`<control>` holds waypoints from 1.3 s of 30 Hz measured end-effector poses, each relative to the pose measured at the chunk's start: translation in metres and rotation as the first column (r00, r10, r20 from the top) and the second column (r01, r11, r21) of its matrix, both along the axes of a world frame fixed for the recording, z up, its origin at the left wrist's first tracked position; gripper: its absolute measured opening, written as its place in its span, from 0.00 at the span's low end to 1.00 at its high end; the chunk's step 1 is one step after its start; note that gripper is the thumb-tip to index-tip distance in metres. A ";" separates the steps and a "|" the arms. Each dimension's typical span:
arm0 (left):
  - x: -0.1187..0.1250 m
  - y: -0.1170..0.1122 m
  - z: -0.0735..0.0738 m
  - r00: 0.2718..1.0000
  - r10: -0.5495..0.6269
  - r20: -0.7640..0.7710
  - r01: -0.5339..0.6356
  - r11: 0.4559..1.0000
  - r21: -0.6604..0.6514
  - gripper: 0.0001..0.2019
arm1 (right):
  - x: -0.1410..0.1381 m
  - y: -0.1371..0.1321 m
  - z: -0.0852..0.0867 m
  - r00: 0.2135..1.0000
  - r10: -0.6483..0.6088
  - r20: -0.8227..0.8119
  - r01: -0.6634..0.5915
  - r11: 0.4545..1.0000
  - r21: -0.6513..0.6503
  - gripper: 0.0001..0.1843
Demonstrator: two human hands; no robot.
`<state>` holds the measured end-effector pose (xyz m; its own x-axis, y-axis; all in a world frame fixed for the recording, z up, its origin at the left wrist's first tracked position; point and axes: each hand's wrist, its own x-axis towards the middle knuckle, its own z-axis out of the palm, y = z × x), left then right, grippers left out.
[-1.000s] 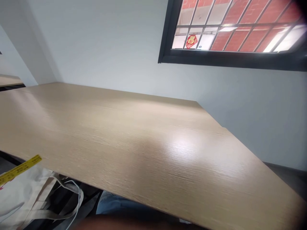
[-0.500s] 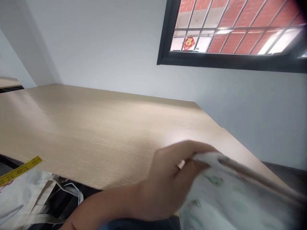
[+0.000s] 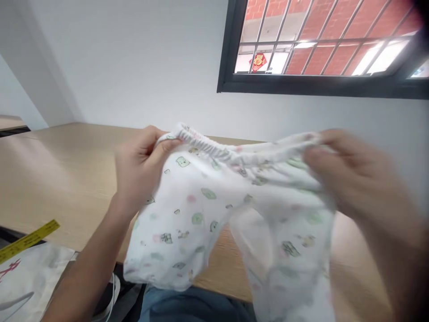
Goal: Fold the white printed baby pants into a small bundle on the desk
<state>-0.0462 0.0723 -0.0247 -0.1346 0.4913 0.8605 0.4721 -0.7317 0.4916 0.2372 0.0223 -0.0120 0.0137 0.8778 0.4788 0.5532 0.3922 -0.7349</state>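
Note:
White pants [image 3: 187,201] printed with small green and pink figures hang stretched out in front of me, over the near part of the table. Their elastic waistband is gathered and runs between my two hands. My left hand [image 3: 140,161] pinches one end of the waistband between thumb and fingers. At the other end, my right hand [image 3: 348,174], smeared by motion, grips the band. Both legs dangle; the one on the right runs down past the lower edge of the view.
A light wooden table [image 3: 67,179] stretches back to a white wall [image 3: 140,62] with a barred window [image 3: 315,44]. At lower left, a yellow tape strip [image 3: 30,241] sticks out above a white cloth bag [image 3: 36,277]. A blue garment [image 3: 194,306] covers my lap.
The pants have come up from the lower right to the middle and are spread open. My right hand has come into view on the waistband; my left hand has moved left and up.

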 end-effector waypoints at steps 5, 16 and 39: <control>0.002 0.063 -0.046 0.906 -0.086 -0.415 -0.099 0.909 -0.405 0.18 | -0.006 0.086 -0.044 0.995 0.102 -0.016 -0.102 0.960 -0.260 0.16; 0.034 0.170 -0.109 0.766 -0.153 -0.624 -0.321 0.750 -0.579 0.13 | 0.002 0.194 -0.129 0.975 -0.125 0.183 0.172 0.948 -0.267 0.09; 0.008 0.043 -0.120 0.471 -0.636 -0.611 0.076 0.720 -0.690 0.21 | -0.119 0.160 -0.139 0.595 0.515 0.618 -0.435 0.852 -0.291 0.22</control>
<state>-0.0383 0.1157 -0.1447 0.7300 0.6792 0.0764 0.5991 -0.6897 0.4068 0.1186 0.1827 -0.1506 -0.6976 0.7091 0.1030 0.6550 0.6893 -0.3095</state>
